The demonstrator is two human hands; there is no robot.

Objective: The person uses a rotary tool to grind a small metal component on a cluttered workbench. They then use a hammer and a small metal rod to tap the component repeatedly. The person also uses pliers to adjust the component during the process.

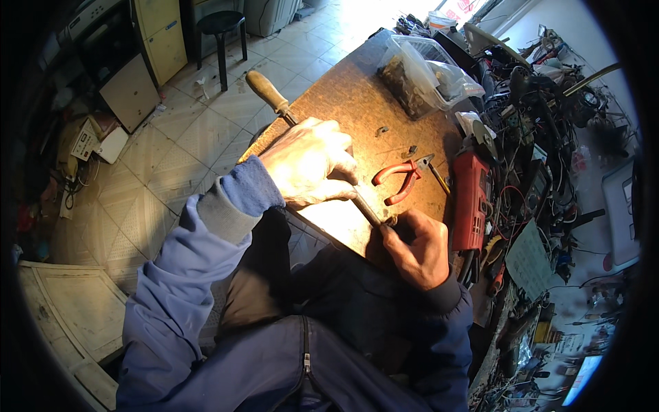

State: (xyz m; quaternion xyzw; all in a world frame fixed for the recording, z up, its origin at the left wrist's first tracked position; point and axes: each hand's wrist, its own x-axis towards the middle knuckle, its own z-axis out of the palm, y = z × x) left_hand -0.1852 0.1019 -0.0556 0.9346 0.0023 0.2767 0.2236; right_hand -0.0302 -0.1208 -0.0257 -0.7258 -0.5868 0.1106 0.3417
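My left hand (309, 165) grips a long metal file with a wooden handle (264, 90), which points up and left beyond the bench edge. Its dark shaft (367, 209) runs diagonally down to my right hand (419, 250), whose thumb and fingers pinch a small metal piece (390, 221) at that end. Whether file and piece touch is hard to tell. Red-handled pliers (399, 180) lie just above my right hand, beside a thin yellow-handled tool (443, 182). A red power tool (469, 206) lies to the right.
The worn wooden bench (329, 89) holds a clear plastic container (429, 79) at its far end. Dense tools, cables and a meter (532, 192) crowd the right side. A black stool (220, 26) stands on the tiled floor, with cabinets (158, 38) behind and left.
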